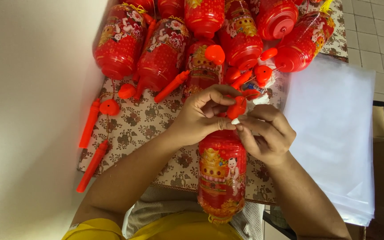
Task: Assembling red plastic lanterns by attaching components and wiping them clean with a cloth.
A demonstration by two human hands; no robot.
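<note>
Head view: both hands on red lantern

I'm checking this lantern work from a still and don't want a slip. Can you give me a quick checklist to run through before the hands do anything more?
1. Red printed plastic lantern lies steady on the floral tablecloth, its lower end over the table edge toward the person: ok.
2. Left hand grips the lantern's top end: ok.
3. Right hand pinches a small white piece at the small red cap: ok.
4. Cap fully seated: cannot tell, fingers cover it.
5. Pile of finished red lanterns crowds close behind the hands: not ok.
6. Stack of clear plastic sheets lies beside the right hand: ok.
</note>
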